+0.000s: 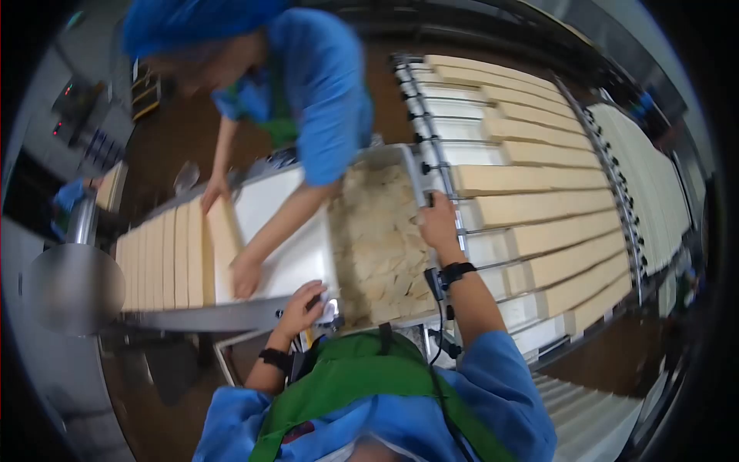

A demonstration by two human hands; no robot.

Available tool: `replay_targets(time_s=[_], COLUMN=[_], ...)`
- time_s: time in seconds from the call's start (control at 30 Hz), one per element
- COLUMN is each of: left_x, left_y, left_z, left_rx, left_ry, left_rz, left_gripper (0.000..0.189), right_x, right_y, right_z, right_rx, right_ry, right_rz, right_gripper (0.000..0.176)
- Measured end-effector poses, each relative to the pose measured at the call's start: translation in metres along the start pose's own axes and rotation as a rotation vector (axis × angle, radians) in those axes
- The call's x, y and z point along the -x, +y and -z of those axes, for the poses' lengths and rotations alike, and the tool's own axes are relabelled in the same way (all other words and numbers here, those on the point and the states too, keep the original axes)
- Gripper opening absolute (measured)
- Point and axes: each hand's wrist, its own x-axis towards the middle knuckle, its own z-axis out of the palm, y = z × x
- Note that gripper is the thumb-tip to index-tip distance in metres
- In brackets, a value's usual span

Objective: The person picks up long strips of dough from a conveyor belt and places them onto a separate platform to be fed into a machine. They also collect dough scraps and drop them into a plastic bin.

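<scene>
My left hand [299, 309] is at the near edge of the white work surface [286, 266], its fingers curled around something small and dark. My right hand [440, 225] is closed at the right rim of a grey bin [413, 173], beside the slatted conveyor. A dark bit shows at its fingertips, too small to make out. Between my hands, the bin holds flat, pale broken pieces [377, 254]. Long pale yellow slabs [539, 181] lie in rows across the conveyor [479, 242] to my right.
Opposite me, a co-worker in a blue sleeve [331, 108] has both hands on a pale slab [224, 235]. More slabs [169, 258] stand in a row at the left. A round metal part [75, 289] is at far left. A pale ribbed belt [639, 185] runs beyond the conveyor.
</scene>
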Motion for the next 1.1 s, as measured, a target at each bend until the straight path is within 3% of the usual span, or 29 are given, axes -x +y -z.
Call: replay_targets(time_s=[0.03,0.07,0.13,0.23,0.4,0.47,0.5,0.53,0.57,0.73,0.87,0.93,1.1], left_x=[0.004,0.006,0.02,0.04,0.072,0.086,0.091,0.093,0.096,0.082,0.062,0.063,0.063], left_y=[0.008,0.003,-0.006,-0.027,-0.072,-0.108,-0.127,-0.136,-0.146,-0.167,-0.154,-0.159,-0.149], left_z=[0.008,0.014,0.031,0.057,0.097,0.106,0.111,0.119,0.125,0.153,0.159,0.155,0.161], left_rx=[0.123,0.042,0.064,-0.031,-0.141,-0.396,-0.519,-0.494,-0.486,-0.519,-0.716,-0.781,-0.816], left_ry=[0.069,0.19,0.38,0.659,0.949,1.024,1.046,1.003,0.995,0.842,0.678,0.667,0.571], left_rz=[0.054,-0.052,0.042,0.085,0.469,0.583,0.638,0.758,0.806,0.93,1.05,1.017,0.984], left_gripper=[0.029,0.019,0.018,0.019,0.034,0.048,0.056,0.071,0.073,0.083,0.086,0.086,0.086], right_x=[0.003,0.002,-0.008,-0.001,0.001,0.007,0.006,0.011,0.013,0.007,-0.012,-0.025,-0.058], right_y=[0.009,0.008,-0.027,-0.012,-0.017,-0.025,-0.051,-0.064,-0.077,-0.201,-0.304,-0.349,-0.433], right_z=[-0.006,-0.013,0.019,0.029,0.037,0.039,0.051,0.047,0.045,0.043,0.011,-0.019,-0.125], right_rx=[-0.001,-0.001,0.046,0.096,0.089,-0.05,0.051,0.082,0.116,-0.217,-0.459,-0.544,-0.264], right_ry=[0.016,0.039,-0.121,-0.222,-0.306,-0.223,-0.22,-0.139,-0.057,0.063,-0.154,-0.201,-0.444], right_rz=[-0.002,-0.007,0.032,-0.052,-0.136,-0.119,-0.223,-0.211,-0.203,0.299,0.51,0.589,0.517], right_gripper=[0.028,0.025,0.03,0.041,0.043,0.039,0.037,0.034,0.031,0.019,0.027,0.03,0.059])
